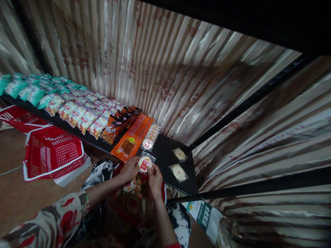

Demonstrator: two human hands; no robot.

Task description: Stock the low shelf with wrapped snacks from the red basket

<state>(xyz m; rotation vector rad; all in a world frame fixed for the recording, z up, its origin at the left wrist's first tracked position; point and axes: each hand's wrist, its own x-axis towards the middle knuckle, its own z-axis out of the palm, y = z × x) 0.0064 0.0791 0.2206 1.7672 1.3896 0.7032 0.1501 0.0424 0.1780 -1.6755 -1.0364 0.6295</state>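
Observation:
Between both hands is a round white rice cracker in a clear wrapper with a red label (145, 164), at the front edge of the black shelf (165, 155). My left hand (131, 168) pinches its left side, and my right hand (155, 178) grips its lower right. Just behind it, a row of similar wrapped crackers (149, 141) overlaps towards the wall. Below my hands, a red basket holds several more wrapped crackers (130, 186). Two wrapped crackers, one nearer (179, 172) and one farther (179, 154), lie apart on the shelf's right end.
Left of the crackers lie a flat orange snack bag (133, 137), brown-orange bags (111, 129), white snack bags (86, 120) and teal bags (34, 93). Red baskets (51, 151) stand on the floor at left. A black post (245, 100) rises at right. Striped sheeting (144, 62) hangs behind.

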